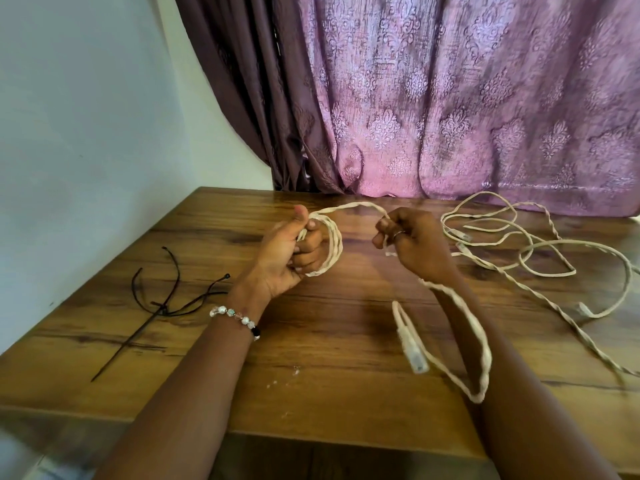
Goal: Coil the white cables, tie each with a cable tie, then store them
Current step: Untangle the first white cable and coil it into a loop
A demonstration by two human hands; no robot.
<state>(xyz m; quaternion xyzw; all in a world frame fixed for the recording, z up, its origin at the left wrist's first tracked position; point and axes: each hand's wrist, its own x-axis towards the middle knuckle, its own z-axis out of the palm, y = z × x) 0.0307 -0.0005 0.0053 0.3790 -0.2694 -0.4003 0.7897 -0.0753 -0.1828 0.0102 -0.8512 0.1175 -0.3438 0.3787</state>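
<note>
Two hands work above a wooden table (329,341), which serves as the landmark for everything else. Over the table's middle, the left hand (291,251) has its fingers curled round a small coil (327,247) of white twisted cable, thumb up beside the loops. From the coil a strand arches across to the right hand (412,244), whose fingertips pinch it; a ring shows on one finger. Below that hand the cable (478,341) drapes over the right forearm and hangs in a long loop, its plug (414,355) dangling near the table's front edge. More loose white cables (540,251) sprawl on the table's right side. Dark cable ties (166,299), perhaps four or five, lie on its left side. A beaded bracelet (235,317) circles the left wrist. A purple curtain (450,98) hangs behind the table.
</note>
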